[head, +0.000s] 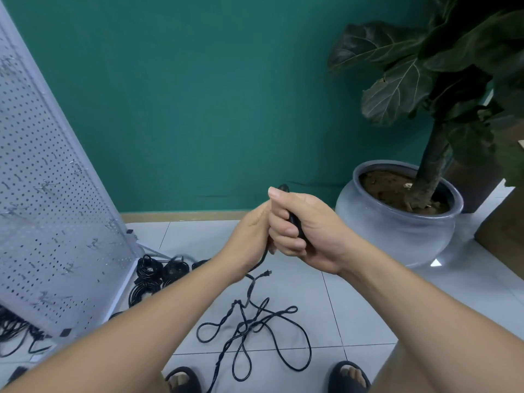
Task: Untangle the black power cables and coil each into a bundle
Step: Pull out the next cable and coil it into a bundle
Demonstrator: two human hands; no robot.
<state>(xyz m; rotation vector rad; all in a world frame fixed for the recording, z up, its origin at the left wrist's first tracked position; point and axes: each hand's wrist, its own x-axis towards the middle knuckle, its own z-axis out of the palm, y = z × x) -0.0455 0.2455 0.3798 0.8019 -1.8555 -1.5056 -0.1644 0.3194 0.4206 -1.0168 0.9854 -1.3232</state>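
A tangled black power cable [255, 333] lies in loose loops on the white tiled floor between my feet. One strand rises from the tangle to my hands, and a pronged plug [262, 274] dangles just below them. My right hand [300, 228] grips a black end piece of the cable, thumb raised on top. My left hand [249, 236] presses against the right one and holds the strand where it leaves the grip. Several coiled black bundles [156, 275] lie on the floor at the left.
A white pegboard stand [51, 194] leans at the left, with more loose black cables [17, 333] beneath it. A grey pot [397, 236] with a large-leaved plant stands at the right, before a green wall. My sandalled feet [184, 378] are at the bottom edge.
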